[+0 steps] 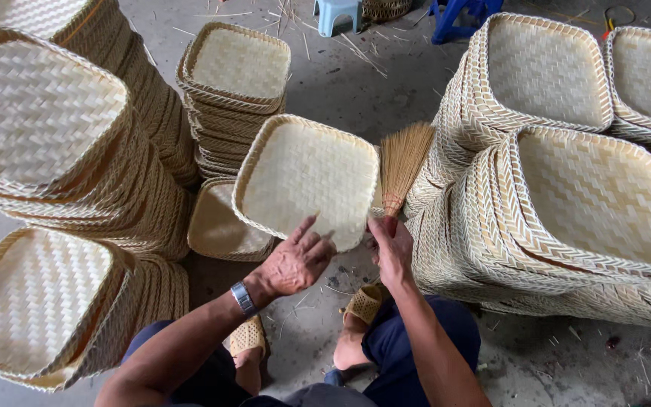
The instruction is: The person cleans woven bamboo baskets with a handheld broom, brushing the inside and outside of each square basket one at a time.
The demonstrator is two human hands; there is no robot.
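Woven tray [307,177] above left grip [295,264] (touching edge).

Silver wristwatch [243,298], dark blue trousers [408,347], woven tan sandals [364,303]

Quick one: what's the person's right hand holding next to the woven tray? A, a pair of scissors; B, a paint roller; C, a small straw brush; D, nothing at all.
C: the right hand grips the bound end of a small straw brush, its bristles fanning upward beside the woven tray that the left hand steadies.
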